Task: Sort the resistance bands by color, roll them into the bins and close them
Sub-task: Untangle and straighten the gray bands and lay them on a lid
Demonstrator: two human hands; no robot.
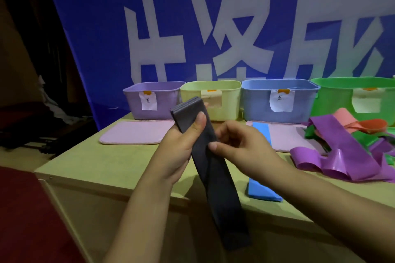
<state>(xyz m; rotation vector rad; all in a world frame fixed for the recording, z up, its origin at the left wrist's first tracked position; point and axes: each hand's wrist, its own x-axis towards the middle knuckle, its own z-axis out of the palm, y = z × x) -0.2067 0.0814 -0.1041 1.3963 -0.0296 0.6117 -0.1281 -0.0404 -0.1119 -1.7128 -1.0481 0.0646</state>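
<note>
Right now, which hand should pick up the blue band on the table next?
Probably the right hand. The blue band lies just below and beside it, while the left hand is farther away and grips the folded top of the dark band that both hands hold.

I see one view only, head-worn wide-angle, looking forward and down. My left hand [181,143] and right hand [239,141] sit close, mid-frame. Beyond the hands, a row of bins [215,100] and a blue banner [106,28].
</note>
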